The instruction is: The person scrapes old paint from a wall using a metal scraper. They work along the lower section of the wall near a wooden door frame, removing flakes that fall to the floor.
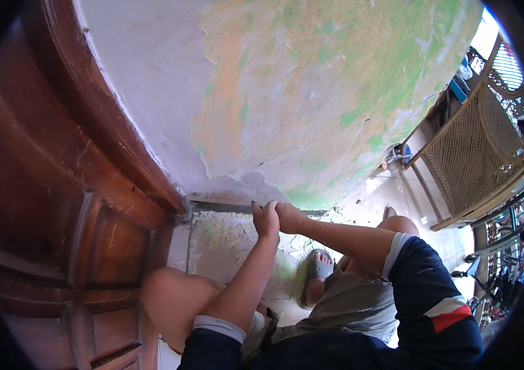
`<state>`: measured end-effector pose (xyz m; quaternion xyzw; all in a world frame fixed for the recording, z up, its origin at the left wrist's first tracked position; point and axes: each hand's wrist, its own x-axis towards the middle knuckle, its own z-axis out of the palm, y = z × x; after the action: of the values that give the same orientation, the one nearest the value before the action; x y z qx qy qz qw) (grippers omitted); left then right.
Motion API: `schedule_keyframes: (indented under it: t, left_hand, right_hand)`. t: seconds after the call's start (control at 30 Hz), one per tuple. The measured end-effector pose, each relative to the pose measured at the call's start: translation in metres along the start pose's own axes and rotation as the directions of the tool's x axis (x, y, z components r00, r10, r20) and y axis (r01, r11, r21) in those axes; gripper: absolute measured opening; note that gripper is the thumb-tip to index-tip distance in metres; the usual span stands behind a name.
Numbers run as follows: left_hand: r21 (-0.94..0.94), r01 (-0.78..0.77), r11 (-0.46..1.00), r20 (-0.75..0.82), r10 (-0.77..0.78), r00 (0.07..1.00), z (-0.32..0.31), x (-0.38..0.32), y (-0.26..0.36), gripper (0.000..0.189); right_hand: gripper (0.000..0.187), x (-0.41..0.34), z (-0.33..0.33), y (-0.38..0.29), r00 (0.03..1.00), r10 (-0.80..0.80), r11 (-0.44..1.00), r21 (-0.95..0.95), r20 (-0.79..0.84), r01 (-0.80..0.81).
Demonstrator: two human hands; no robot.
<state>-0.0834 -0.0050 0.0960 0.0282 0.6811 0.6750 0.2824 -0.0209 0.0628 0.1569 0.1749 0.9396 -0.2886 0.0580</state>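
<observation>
My left hand [266, 221] and my right hand [289, 218] are close together at the foot of a wall [280, 129]. Both have curled fingers, and any tool between them is hidden by the hands. A small dark tip shows at the left hand's fingers, too small to name. The wall's paint is patchy: pale lilac on the left, worn orange and green on the right, with a ragged peeled edge between. Beneath my hands, paint flakes [225, 231] cover the tiled floor [285, 305] along a dark skirting strip [225, 206].
A brown panelled wooden door [118, 240] and its frame [118, 120] stand close on the left. To the right are a woven rattan chair [470, 143] and a bicycle [488, 277]. My sandalled foot [321, 263] rests beside the flakes.
</observation>
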Motion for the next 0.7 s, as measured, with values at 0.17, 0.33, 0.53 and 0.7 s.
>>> schedule_keyframes:
  t: [0.17,0.33,0.53,0.7]
  left_hand:
    - [0.049,0.012,0.999,-0.098,-0.007,0.995,-0.035,0.017,0.004,0.038]
    - [0.099,-0.094,0.991,-0.174,0.11,0.978,-0.071,0.02,0.02,0.014]
    - [0.022,-0.095,0.995,-0.267,0.098,0.959,-0.118,0.031,0.015,0.009]
    - [0.545,-0.035,0.838,-0.189,0.163,0.968,-0.14,0.038,-0.004,0.015]
  right_hand:
    - [0.037,-0.023,0.007,-0.034,0.986,0.164,0.984,0.069,-0.019,-0.162]
    - [0.039,-0.008,0.022,-0.051,0.978,0.181,0.909,0.398,-0.103,-0.126]
    - [0.033,0.019,0.08,-0.046,0.973,0.167,0.402,0.89,0.16,-0.215]
    - [0.023,0.015,0.133,-0.019,0.991,0.112,0.512,0.85,0.075,-0.123]
